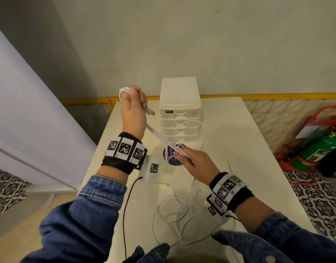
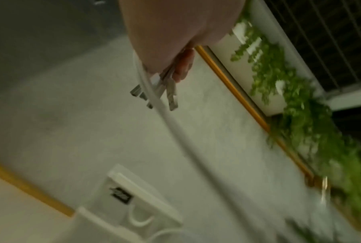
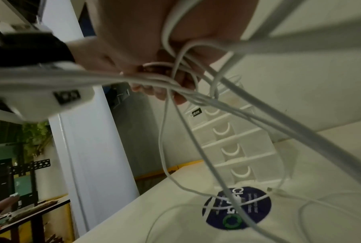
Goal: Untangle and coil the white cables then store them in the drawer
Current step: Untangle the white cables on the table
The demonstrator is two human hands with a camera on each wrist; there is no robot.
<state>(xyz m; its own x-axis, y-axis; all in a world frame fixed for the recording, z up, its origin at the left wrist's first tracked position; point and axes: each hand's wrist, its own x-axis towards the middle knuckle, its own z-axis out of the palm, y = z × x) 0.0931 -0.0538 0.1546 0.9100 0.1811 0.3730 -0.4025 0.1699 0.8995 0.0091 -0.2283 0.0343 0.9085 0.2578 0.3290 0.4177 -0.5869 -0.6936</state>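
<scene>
My left hand [image 1: 134,103] is raised above the table's far left and grips white cable loops [image 1: 123,91]. Plug ends [image 2: 154,95] stick out below its fingers. Several taut white cable strands [image 1: 159,136] run from it down to my right hand [image 1: 193,160], which pinches them over the table's middle. More white cable [image 1: 174,211] lies in loose tangled loops on the table [image 1: 239,141] below my right wrist. The white drawer unit [image 1: 179,109] stands at the table's far edge with all drawers closed. In the right wrist view the strands [image 3: 196,97] cross in front of the drawer unit [image 3: 231,139].
A round purple sticker [image 1: 171,155] lies on the table before the drawer unit. A black wire [image 1: 126,205] runs along the table's left side. A green fire extinguisher [image 1: 320,149] in a red stand is on the floor at right, by a yellow mesh fence [image 1: 277,114].
</scene>
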